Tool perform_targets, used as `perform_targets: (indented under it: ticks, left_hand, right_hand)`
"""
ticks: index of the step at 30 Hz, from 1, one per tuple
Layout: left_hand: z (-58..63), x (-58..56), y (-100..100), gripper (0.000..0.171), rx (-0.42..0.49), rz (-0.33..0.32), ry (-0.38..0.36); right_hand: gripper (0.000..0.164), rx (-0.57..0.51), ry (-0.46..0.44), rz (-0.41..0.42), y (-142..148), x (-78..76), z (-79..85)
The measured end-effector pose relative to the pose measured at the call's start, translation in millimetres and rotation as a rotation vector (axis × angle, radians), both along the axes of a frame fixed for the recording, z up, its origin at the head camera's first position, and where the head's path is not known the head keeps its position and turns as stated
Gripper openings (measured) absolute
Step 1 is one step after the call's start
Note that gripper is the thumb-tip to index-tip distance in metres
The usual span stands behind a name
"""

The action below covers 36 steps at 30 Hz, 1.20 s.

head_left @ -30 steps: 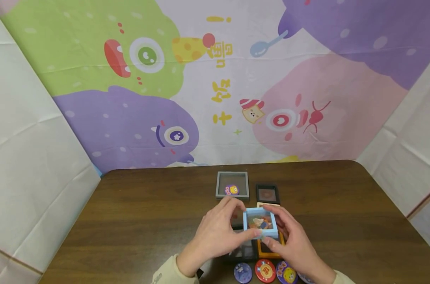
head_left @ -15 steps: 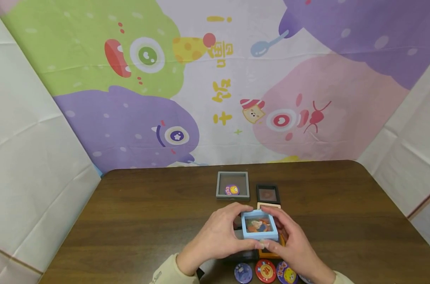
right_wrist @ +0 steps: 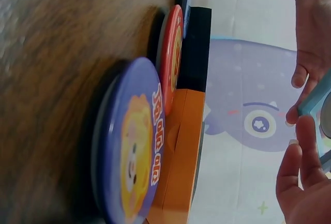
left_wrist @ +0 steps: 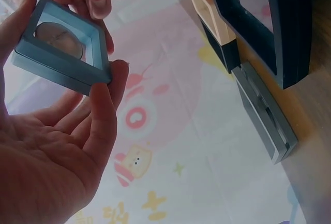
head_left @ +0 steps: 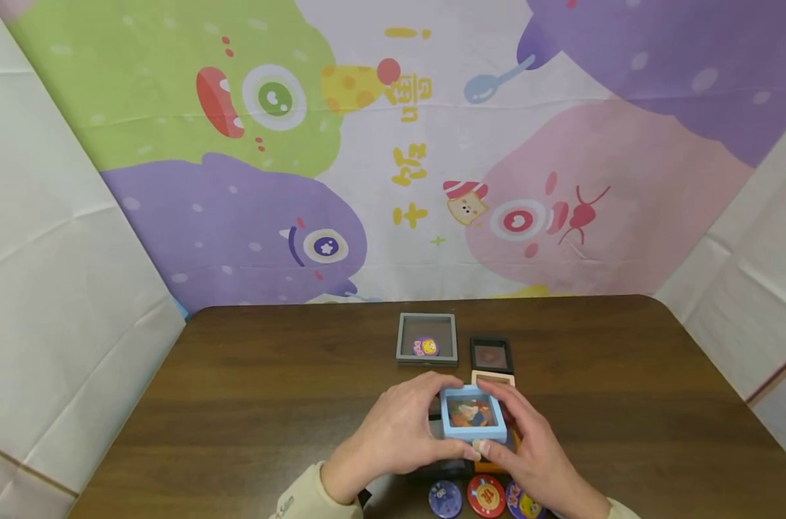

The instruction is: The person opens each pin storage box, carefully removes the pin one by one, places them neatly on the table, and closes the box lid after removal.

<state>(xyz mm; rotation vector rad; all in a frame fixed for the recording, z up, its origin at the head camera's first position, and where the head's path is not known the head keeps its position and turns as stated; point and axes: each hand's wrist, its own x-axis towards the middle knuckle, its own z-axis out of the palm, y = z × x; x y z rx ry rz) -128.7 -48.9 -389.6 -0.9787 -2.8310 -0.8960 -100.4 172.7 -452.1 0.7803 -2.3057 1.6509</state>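
Observation:
A small light blue square display frame (head_left: 473,432) with clear panes is held between both hands above the table. Through its window in the head view shows an orange, white and blue picture; the left wrist view shows a round disc (left_wrist: 59,40) inside. My left hand (head_left: 395,425) grips the frame's left side, fingers at the far edge and thumb at the near one. My right hand (head_left: 532,440) holds the right side the same way, and both thumbtips meet at the near edge. Under the hands lie a black frame (head_left: 441,465) and an orange frame (right_wrist: 181,146), partly covered.
A grey frame (head_left: 402,339) with a purple-and-yellow badge (head_left: 426,347) stands at the back. Right of it are a small black frame (head_left: 473,355) and a cream frame (head_left: 490,374). Round badges line the front: dark blue (head_left: 445,499), red (head_left: 486,495) and purple (right_wrist: 137,146).
The light blue frame has shifted slightly left and toward the body. My left thumb has slid from its face down to the near edge, beside my right thumb.

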Motion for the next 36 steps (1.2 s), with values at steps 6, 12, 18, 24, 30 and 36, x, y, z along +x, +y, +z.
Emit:
perform_targets:
  ticks: [6, 12, 18, 24, 30, 36]
  left_hand:
    - [0.6, 0.1, 0.4, 0.072, -0.019, -0.002, 0.004]
    - [-0.1, -1.2, 0.5, 0.075, 0.006, -0.024, 0.006]
    - [-1.6, -5.4, -3.3, 0.076, 0.054, -0.050, 0.033]
    - [-4.0, -7.9, -6.2, 0.061, 0.096, -0.021, 0.022]
    - [-5.2, -10.8, -6.6, 0.050, 0.165, 0.024, -0.076]
    - [-6.1, -14.0, -8.1, 0.042, 0.207, 0.067, -0.177]
  right_hand:
    - [0.065, -0.001, -0.026, 0.004, -0.7, 1.4, 1.3]
    - [0.060, -0.007, -0.090, 0.005, 0.4, 1.2, 3.5]
    - [0.063, 0.035, -0.139, 0.028, 3.8, -1.6, 8.2]
    - [0.074, 0.100, -0.194, 0.065, 3.9, -2.2, 10.3]
    - [0.083, 0.124, -0.282, 0.060, 3.1, -2.8, 10.9]
    - [0.094, 0.124, -0.310, 0.089, 1.7, -4.3, 8.3]
